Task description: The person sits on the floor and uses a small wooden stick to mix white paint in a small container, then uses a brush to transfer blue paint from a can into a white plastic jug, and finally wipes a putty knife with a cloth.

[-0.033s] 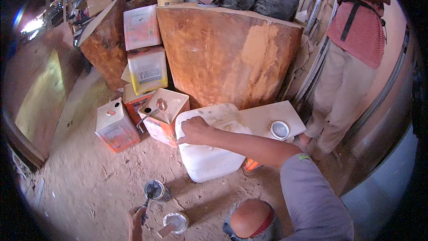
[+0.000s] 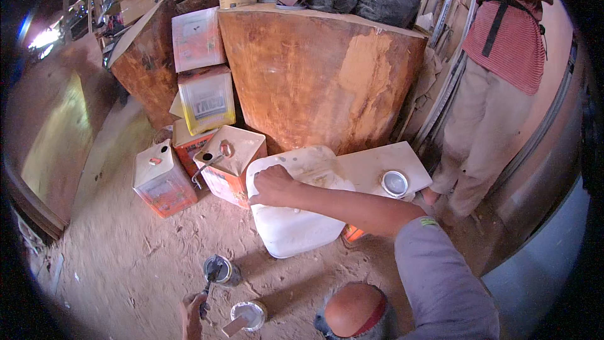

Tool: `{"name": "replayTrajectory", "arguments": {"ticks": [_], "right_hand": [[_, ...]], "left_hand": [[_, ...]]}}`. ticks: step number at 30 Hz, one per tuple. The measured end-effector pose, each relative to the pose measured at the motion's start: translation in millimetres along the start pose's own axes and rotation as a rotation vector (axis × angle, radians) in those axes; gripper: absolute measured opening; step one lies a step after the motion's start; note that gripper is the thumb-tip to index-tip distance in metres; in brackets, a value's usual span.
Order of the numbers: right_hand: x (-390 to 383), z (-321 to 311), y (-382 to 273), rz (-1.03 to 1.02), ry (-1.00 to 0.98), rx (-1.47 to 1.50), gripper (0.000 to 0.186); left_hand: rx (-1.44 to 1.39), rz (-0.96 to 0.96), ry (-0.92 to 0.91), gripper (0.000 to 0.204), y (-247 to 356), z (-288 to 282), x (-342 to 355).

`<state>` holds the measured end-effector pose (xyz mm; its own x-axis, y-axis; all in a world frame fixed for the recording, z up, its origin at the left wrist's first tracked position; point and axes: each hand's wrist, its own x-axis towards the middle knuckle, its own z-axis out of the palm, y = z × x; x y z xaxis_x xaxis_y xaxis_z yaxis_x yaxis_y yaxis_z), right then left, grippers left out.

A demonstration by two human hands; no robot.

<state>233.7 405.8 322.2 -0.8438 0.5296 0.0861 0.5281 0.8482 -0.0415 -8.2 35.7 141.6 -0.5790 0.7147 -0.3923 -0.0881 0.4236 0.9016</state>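
My left hand (image 2: pixel 192 315) is closed on the dark handle of a tool (image 2: pixel 204 293), whose smeared end rests in an open can of dark grey paste (image 2: pixel 230 272). A second can (image 2: pixel 255 311), holding pale paste and a flat stick (image 2: pixel 234 326), stands beside it. My right hand (image 2: pixel 274 182) is closed on the top of a white plastic jerrycan (image 2: pixel 296 230); the exact part it grips is hidden. A white board (image 2: pixel 365 164) with a round tin lid (image 2: pixel 394 184) lies right of the jerrycan.
Square metal cans (image 2: pixel 162 186) stand and stack before a large wooden piece (image 2: pixel 314 75) bearing buckets and black bags (image 2: pixel 387 3). Another person (image 2: pixel 491 88) stands at the right. A panel (image 2: pixel 50 132) leans at the left. The floor (image 2: pixel 126 264) is sandy.
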Motion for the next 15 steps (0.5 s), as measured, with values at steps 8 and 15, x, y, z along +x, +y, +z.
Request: {"name": "replayTrajectory", "arguments": {"ticks": [8, 15], "right_hand": [[-65.9, -30.4, -38.8, -0.117, 0.179, 0.688, 0.049], [-146.9, 67.7, -82.8, -0.309, -0.436, 0.725, 0.04]], "left_hand": [[0.107, 0.053, -0.002, 0.016, -36.5, -32.1, 2.8], [-0.177, -0.142, 0.054, 0.037, 46.4, 3.3, -5.1]]}}
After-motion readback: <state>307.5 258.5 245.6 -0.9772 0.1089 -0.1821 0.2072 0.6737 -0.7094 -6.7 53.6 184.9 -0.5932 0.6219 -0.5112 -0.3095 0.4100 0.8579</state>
